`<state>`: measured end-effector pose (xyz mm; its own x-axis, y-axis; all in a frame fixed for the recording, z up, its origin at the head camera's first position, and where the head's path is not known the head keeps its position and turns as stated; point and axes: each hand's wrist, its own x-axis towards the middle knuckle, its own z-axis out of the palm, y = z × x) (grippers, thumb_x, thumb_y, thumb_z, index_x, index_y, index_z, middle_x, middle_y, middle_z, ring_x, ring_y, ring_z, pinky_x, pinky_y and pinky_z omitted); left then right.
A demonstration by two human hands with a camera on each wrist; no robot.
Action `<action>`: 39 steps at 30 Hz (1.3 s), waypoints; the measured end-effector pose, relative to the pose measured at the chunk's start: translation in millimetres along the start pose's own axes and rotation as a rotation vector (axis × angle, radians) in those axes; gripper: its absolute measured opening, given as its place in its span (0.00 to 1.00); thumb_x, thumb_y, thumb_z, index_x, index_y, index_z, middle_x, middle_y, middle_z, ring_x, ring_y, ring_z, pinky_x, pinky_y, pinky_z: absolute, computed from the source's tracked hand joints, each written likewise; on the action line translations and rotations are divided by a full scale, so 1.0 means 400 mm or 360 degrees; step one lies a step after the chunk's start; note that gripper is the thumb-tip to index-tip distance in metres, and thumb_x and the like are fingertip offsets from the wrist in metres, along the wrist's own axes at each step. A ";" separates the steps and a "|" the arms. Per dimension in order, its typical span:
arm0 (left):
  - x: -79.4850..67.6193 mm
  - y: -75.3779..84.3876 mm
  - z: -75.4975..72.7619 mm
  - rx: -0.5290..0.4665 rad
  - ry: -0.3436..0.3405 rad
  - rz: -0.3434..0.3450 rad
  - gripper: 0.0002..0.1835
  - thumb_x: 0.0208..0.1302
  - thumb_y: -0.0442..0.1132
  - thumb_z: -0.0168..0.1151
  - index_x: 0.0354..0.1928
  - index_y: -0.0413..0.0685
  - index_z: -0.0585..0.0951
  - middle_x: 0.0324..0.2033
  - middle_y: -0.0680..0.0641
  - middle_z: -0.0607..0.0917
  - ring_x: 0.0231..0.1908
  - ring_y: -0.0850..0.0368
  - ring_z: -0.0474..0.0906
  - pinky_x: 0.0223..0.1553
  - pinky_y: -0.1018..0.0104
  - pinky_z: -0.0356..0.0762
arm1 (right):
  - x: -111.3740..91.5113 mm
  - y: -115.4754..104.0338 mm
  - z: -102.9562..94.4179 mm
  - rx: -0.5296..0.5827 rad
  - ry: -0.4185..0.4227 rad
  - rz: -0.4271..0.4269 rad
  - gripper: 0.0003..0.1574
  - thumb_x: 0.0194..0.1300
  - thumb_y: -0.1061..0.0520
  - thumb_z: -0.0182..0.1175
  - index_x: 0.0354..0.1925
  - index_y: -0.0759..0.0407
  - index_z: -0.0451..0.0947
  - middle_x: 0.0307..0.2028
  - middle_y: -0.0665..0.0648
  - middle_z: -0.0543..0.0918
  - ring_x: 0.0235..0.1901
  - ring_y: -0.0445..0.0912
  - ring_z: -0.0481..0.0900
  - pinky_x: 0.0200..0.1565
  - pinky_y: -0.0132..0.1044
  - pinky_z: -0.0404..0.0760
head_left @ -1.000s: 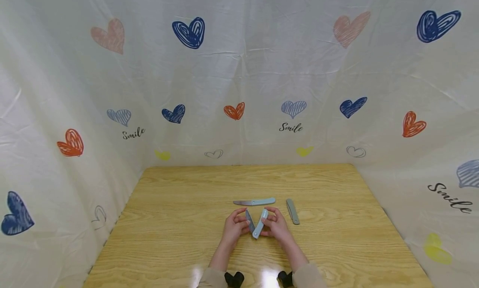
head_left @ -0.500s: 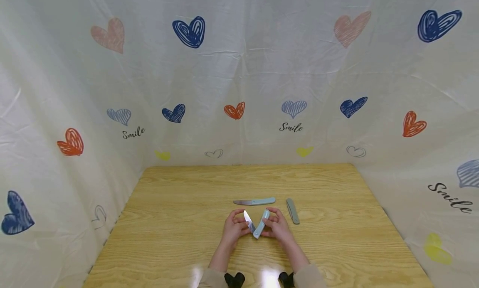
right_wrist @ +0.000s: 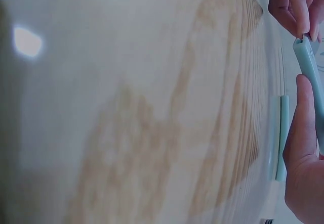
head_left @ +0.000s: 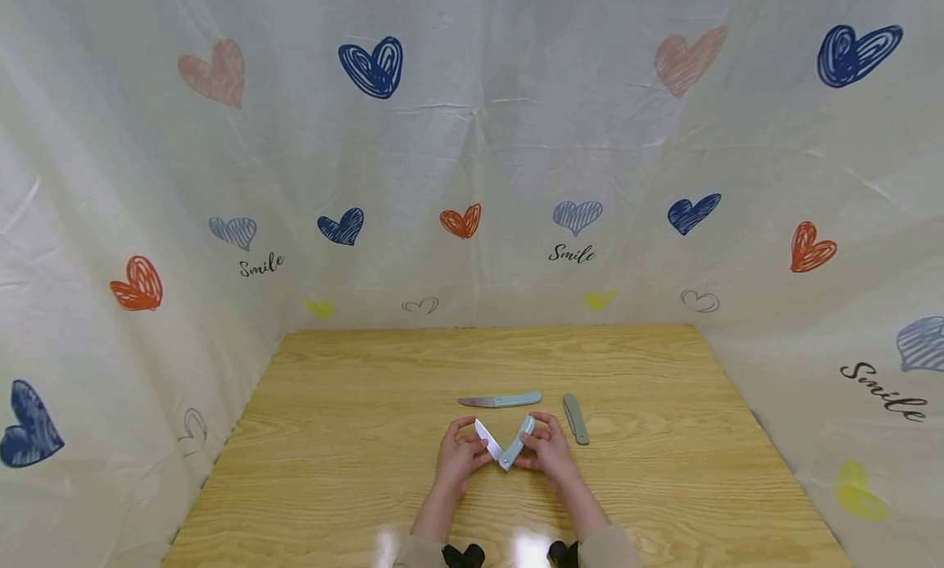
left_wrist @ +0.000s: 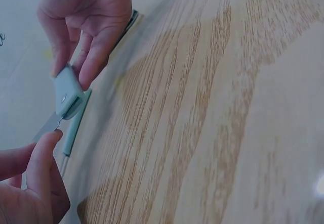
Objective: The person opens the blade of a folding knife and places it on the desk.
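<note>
A partly unfolded pocket knife [head_left: 514, 451] with a pale blue-green handle and a shiny blade forms a V between my hands, its pivot end towards me. My left hand [head_left: 455, 456] pinches the blade between thumb and fingers. The handle is gripped by my right hand [head_left: 555, 454]. In the left wrist view the handle [left_wrist: 68, 88] tilts, and the blade is partly covered by left fingers [left_wrist: 42, 163]. Just beyond the hands, an unfolded pocket knife [head_left: 519, 399] with a light blue handle lies on the table, blade to the left.
A folded grey-green pocket knife [head_left: 576, 420] lies right of the unfolded one, beyond my right hand. The wooden table [head_left: 332, 437] is bounded at the back and sides by a white curtain [head_left: 509, 158] printed with hearts.
The blade has swung outward to the left, so the angle between blade and handle is wider. Both hands have spread slightly apart. The knives on the table have stayed put.
</note>
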<state>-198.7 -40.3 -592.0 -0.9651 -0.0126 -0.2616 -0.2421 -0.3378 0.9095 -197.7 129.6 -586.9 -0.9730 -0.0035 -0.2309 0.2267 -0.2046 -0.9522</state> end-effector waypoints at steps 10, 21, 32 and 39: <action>0.000 -0.003 0.004 -0.0038 0.0036 0.0001 0.28 0.61 0.17 0.53 0.64 0.29 0.61 0.31 0.44 0.73 0.33 0.53 0.77 0.40 0.56 0.86 | -0.003 0.004 0.000 0.0043 0.0049 0.0002 0.30 0.67 0.70 0.54 0.63 0.68 0.54 0.37 0.57 0.74 0.36 0.46 0.77 0.35 0.48 0.88; -0.006 -0.001 0.013 -0.0122 0.0098 0.0028 0.28 0.60 0.17 0.53 0.62 0.31 0.61 0.32 0.45 0.70 0.32 0.55 0.74 0.39 0.60 0.86 | -0.003 0.009 0.004 0.0162 0.0102 -0.0013 0.27 0.70 0.70 0.50 0.62 0.67 0.50 0.38 0.58 0.72 0.33 0.45 0.78 0.35 0.44 0.88; -0.008 -0.002 0.027 -0.0163 0.0170 0.0061 0.26 0.61 0.16 0.51 0.62 0.30 0.59 0.32 0.44 0.69 0.31 0.56 0.74 0.37 0.61 0.87 | -0.007 0.006 0.003 0.0215 0.0114 -0.0005 0.29 0.71 0.69 0.49 0.63 0.66 0.47 0.41 0.58 0.71 0.34 0.44 0.77 0.39 0.46 0.87; -0.009 -0.002 0.033 -0.0173 0.0213 0.0071 0.26 0.62 0.16 0.51 0.61 0.30 0.59 0.33 0.44 0.69 0.32 0.56 0.74 0.38 0.60 0.87 | -0.005 0.008 0.002 0.0241 0.0149 0.0001 0.29 0.71 0.69 0.49 0.63 0.65 0.47 0.43 0.59 0.71 0.36 0.44 0.77 0.39 0.45 0.87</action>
<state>-196.4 -27.5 -587.4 -0.9510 -0.1524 -0.2689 -0.1801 -0.4336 0.8829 -195.2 128.0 -589.2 -0.9628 0.0862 -0.2560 0.2114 -0.3496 -0.9128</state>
